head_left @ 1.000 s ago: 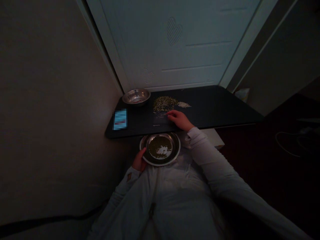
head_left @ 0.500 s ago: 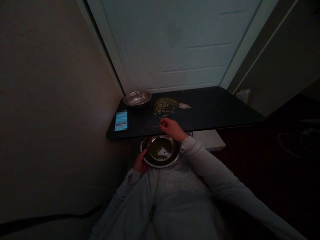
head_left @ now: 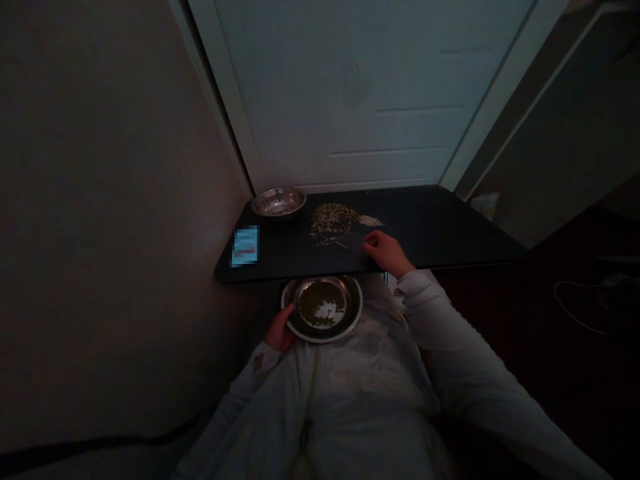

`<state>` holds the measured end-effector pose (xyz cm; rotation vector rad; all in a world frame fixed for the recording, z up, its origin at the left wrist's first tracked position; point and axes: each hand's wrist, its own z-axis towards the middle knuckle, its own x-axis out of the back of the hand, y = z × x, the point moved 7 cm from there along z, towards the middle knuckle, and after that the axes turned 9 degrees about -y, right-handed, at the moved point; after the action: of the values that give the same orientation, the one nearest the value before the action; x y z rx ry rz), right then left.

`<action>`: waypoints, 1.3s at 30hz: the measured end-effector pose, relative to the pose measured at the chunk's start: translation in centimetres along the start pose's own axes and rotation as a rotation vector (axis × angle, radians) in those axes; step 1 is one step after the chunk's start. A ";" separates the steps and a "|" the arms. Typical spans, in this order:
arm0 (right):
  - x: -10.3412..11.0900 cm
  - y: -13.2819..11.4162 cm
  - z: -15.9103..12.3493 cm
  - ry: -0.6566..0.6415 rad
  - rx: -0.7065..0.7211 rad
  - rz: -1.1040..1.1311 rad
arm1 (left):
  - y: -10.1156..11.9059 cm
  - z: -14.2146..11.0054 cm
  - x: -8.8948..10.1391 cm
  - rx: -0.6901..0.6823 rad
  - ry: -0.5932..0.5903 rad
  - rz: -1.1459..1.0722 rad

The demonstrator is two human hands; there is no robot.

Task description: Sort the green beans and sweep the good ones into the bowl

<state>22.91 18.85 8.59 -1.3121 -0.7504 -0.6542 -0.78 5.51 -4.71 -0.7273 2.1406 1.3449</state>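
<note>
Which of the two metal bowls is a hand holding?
The nearer bowl, in front of the black table: the left hand holds its rim. The far bowl stands on the table, untouched.

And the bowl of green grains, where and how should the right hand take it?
Probably grip the bowl by its right rim, coming from the right, thumb above: that part is exposed, the left hand holds the left side, and the table hides part of the far side.

Grain pile (head_left: 332,219) on table (head_left: 450,230), bowl (head_left: 279,215) to its left, basin (head_left: 354,317) before it.
</note>
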 end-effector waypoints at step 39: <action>0.2 1.7 3.4 0.110 0.098 0.278 | 0.0 -0.5 -0.3 0.051 0.043 0.013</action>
<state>24.00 22.48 8.01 -1.2509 -0.4927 -0.4555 -0.64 5.08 -4.34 -0.7295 2.2090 1.2869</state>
